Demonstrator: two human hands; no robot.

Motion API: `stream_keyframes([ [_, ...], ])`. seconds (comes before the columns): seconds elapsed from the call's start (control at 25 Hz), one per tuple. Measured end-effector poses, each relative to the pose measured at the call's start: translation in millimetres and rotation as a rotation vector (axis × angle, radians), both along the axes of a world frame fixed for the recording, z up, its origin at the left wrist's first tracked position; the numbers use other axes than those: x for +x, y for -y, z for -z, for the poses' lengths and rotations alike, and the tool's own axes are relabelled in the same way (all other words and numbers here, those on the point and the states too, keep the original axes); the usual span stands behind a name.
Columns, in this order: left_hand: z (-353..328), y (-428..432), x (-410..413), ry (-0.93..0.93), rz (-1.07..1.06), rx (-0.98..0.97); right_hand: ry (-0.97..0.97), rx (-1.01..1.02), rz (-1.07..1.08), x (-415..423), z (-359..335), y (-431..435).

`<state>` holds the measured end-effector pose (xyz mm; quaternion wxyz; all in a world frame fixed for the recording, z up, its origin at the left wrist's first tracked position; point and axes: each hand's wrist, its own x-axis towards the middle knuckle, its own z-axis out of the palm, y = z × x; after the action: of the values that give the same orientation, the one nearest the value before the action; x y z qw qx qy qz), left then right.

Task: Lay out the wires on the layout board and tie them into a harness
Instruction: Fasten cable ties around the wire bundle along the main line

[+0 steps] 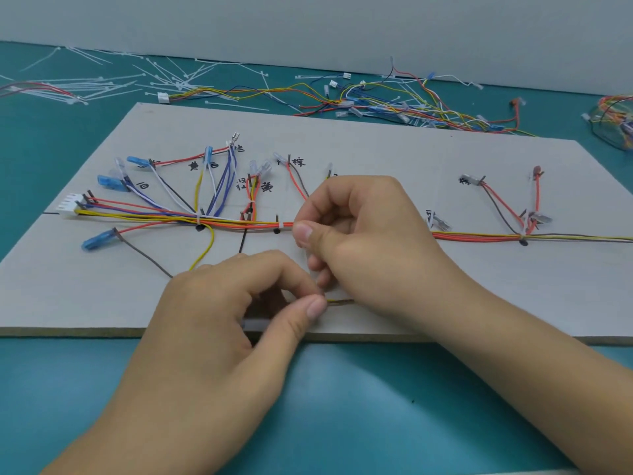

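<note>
A grey layout board (376,138) lies on the teal table, with coloured wires (239,222) routed along pegs into a trunk that runs left to right. A white connector (70,205) ends the trunk at the left, and blue terminals branch off above it. White cable ties (198,219) bind the trunk at two places. My left hand (219,323) pinches a thin yellow and brown wire pair (339,301) near the board's front edge. My right hand (356,231) has curled fingers over the trunk at mid-board, pinching something small that I cannot make out.
Loose white cable ties (102,84) are scattered at the back left. A tangle of spare wire harnesses (394,101) lies behind the board, and another bundle (616,121) sits at the far right edge. A grey wall closes the back.
</note>
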<state>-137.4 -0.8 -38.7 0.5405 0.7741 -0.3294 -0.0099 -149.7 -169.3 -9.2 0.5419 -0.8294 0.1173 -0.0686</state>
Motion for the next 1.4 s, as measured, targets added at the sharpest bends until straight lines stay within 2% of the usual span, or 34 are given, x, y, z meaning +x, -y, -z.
stream_keyframes([
  [0.2,4,-1,4,-0.11,-0.029,-0.081,-0.057,0.072,-0.072,0,-7,5],
  [0.4,-4,-1,2,-0.065,-0.069,-0.006,-0.149,0.185,-0.252,-2,-18,17],
  [0.6,-11,1,1,-0.223,-0.075,-0.117,-0.189,0.374,-0.357,-2,-22,25],
  [0.84,-12,2,1,-0.233,-0.096,-0.107,-0.24,0.578,-0.461,-1,-20,34],
  [1.12,-9,0,2,-0.203,-0.118,-0.109,-0.281,0.579,-0.518,1,-21,41],
  [1.4,-5,2,4,-0.142,-0.138,-0.064,-0.262,0.549,-0.488,0,-21,40],
])
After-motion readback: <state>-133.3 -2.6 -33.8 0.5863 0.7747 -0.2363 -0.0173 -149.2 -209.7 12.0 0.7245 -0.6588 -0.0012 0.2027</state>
